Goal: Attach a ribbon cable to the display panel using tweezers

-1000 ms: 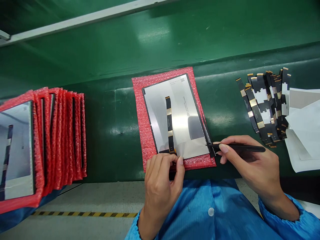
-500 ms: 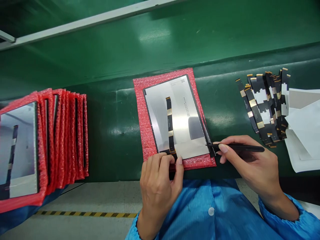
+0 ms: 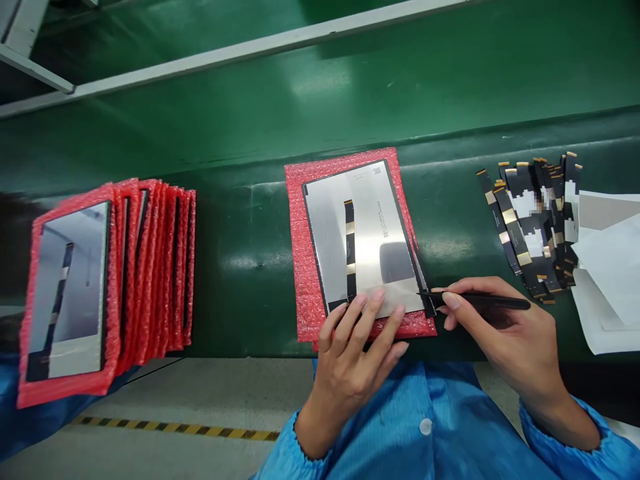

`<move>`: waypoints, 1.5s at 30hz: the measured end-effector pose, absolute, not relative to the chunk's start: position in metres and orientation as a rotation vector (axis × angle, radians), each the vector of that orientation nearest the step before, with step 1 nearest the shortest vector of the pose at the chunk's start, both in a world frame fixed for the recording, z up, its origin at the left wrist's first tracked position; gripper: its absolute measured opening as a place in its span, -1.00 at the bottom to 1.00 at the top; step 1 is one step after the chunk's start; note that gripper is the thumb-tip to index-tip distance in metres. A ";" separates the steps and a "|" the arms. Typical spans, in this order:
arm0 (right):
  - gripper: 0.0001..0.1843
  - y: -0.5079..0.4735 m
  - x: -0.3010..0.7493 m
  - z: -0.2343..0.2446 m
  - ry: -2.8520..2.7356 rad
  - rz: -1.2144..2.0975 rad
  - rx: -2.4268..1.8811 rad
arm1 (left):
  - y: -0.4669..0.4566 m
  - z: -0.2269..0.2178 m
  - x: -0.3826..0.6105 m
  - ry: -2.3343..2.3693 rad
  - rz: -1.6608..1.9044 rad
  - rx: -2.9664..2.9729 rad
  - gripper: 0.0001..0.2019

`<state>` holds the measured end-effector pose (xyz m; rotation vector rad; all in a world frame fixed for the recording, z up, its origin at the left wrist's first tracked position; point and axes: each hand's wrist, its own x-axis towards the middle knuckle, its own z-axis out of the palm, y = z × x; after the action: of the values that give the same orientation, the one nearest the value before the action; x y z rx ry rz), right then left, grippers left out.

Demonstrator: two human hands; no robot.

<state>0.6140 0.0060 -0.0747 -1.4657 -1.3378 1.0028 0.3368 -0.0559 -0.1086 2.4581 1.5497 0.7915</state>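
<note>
A silver display panel (image 3: pixel 373 227) lies on a red bubble-wrap sheet (image 3: pixel 305 267) on the green bench. A black flex cable with gold patches (image 3: pixel 350 247) runs down the panel's middle. My left hand (image 3: pixel 353 360) rests with fingers stretched out flat on the panel's near edge, beside the cable's lower end. My right hand (image 3: pixel 505 327) is closed on black tweezers (image 3: pixel 480 302), whose tip touches the panel's near right corner.
A leaning row of several panels in red bubble wrap (image 3: pixel 115 280) stands at the left. Several loose black flex cables (image 3: pixel 535 220) lie in a pile at the right, next to white paper sheets (image 3: pixel 607 280). A grey rail (image 3: pixel 240 50) crosses the back.
My left hand has gone from a pinch at the cable's lower end to fingers spread flat on the panel. The view has shifted a little; the right hand and tweezers stay put.
</note>
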 end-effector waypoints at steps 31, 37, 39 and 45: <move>-0.54 -0.001 0.612 -0.082 -1.285 0.838 -1.301 | -0.036 -0.085 0.353 1.328 0.718 2.523 0.02; -0.69 -0.003 0.613 -0.084 -1.219 0.867 -1.274 | -0.014 -0.075 0.370 1.280 0.702 2.502 -0.20; -0.78 -0.004 0.613 -0.084 -1.201 0.871 -1.300 | -0.012 -0.078 0.371 1.320 0.758 2.447 -0.25; -0.78 -0.006 0.612 -0.085 -1.183 0.877 -1.304 | -0.014 -0.089 0.369 1.371 0.703 2.515 -0.28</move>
<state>0.6120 -0.0058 -0.0847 -1.3044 -1.1827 0.8765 0.3689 -0.0141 -0.0885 2.5147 1.3711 0.7035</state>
